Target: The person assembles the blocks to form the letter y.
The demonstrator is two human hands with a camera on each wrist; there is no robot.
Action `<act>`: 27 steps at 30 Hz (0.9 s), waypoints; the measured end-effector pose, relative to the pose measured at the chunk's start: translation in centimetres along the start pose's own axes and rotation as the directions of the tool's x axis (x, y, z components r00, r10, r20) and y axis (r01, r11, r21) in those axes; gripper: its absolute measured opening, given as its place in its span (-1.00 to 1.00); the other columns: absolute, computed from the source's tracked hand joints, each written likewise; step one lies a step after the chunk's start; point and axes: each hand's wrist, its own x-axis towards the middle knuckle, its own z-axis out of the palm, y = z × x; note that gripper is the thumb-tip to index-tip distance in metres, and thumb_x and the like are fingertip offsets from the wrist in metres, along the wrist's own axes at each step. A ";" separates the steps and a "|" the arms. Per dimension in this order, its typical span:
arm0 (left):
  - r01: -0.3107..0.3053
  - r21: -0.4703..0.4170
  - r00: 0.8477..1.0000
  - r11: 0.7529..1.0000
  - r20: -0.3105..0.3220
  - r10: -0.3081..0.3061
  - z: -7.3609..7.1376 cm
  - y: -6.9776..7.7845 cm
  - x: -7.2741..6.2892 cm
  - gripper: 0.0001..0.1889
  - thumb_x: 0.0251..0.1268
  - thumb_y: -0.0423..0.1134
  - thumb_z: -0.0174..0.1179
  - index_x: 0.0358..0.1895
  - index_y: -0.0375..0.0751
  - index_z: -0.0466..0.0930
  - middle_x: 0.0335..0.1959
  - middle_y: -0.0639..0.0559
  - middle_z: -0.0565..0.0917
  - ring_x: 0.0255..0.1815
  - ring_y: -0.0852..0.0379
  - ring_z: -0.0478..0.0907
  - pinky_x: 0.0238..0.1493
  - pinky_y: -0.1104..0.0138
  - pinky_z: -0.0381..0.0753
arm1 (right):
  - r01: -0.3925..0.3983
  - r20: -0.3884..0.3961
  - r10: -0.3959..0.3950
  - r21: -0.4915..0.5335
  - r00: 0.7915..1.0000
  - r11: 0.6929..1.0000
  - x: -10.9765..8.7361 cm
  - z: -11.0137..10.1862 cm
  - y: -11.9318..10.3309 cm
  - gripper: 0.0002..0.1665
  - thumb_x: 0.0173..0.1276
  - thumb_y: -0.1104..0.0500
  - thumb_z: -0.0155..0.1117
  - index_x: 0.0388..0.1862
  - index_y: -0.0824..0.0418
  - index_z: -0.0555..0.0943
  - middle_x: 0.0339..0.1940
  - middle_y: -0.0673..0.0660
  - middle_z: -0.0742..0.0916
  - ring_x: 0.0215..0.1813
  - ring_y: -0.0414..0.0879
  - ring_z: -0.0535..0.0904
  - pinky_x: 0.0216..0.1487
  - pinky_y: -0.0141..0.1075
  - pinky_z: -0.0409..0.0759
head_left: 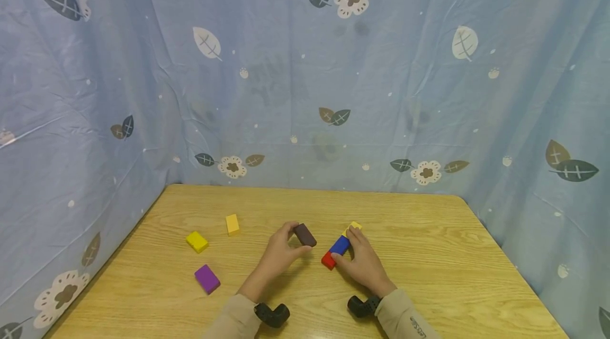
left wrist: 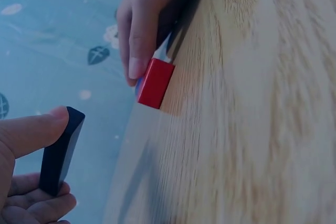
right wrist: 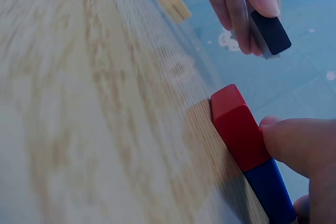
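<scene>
My left hand (head_left: 278,251) pinches a dark brown block (head_left: 305,234) between thumb and fingers. In the left wrist view that dark block (left wrist: 62,150) is held off the tabletop. My right hand (head_left: 363,262) rests along a row of blocks on the table. The row has a red block (head_left: 328,260) at the near end, a blue block (head_left: 340,245) in the middle and a yellow block (head_left: 355,225) at the far end. In the right wrist view the thumb presses the side of the red block (right wrist: 241,135), which touches the blue block (right wrist: 270,190).
On the left of the wooden table (head_left: 410,222) lie a bright yellow block (head_left: 197,242), an orange-yellow block (head_left: 232,224) and a purple block (head_left: 207,279), spaced apart. A blue patterned curtain (head_left: 267,100) hangs behind the table and at both sides.
</scene>
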 end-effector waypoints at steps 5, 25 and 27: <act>0.013 -0.019 1.000 1.000 0.014 -0.013 0.5 0.1 0.0 -0.26 0.14 -0.05 0.34 0.32 -0.33 0.27 0.30 -0.30 0.41 0.33 -0.22 0.36 0.26 -0.01 0.44 | 0.003 0.001 -0.003 -0.003 1.000 1.000 0.1 0.0 0.0 -0.03 0.23 -0.26 0.24 0.37 0.39 0.30 0.45 0.30 0.31 0.50 0.22 0.11 0.41 0.13 0.22; 0.051 0.032 0.999 0.998 -0.005 -0.051 2.5 0.1 0.4 -0.28 0.09 -0.10 0.39 0.26 -0.39 0.33 0.10 -0.26 0.56 0.09 -0.13 0.52 0.06 0.00 0.55 | 0.003 -0.005 -0.003 0.010 1.000 1.000 0.1 0.0 0.0 -0.02 0.23 -0.27 0.24 0.38 0.38 0.29 0.46 0.29 0.31 0.50 0.22 0.10 0.40 0.15 0.22; 0.054 0.037 0.999 0.998 -0.008 -0.053 2.7 0.1 0.4 -0.29 0.09 -0.11 0.39 0.25 -0.39 0.33 0.09 -0.25 0.56 0.09 -0.13 0.52 0.06 0.01 0.55 | 0.004 -0.005 -0.004 0.006 1.000 1.000 0.1 0.0 0.0 -0.02 0.23 -0.27 0.24 0.38 0.38 0.30 0.46 0.29 0.31 0.50 0.22 0.10 0.40 0.14 0.23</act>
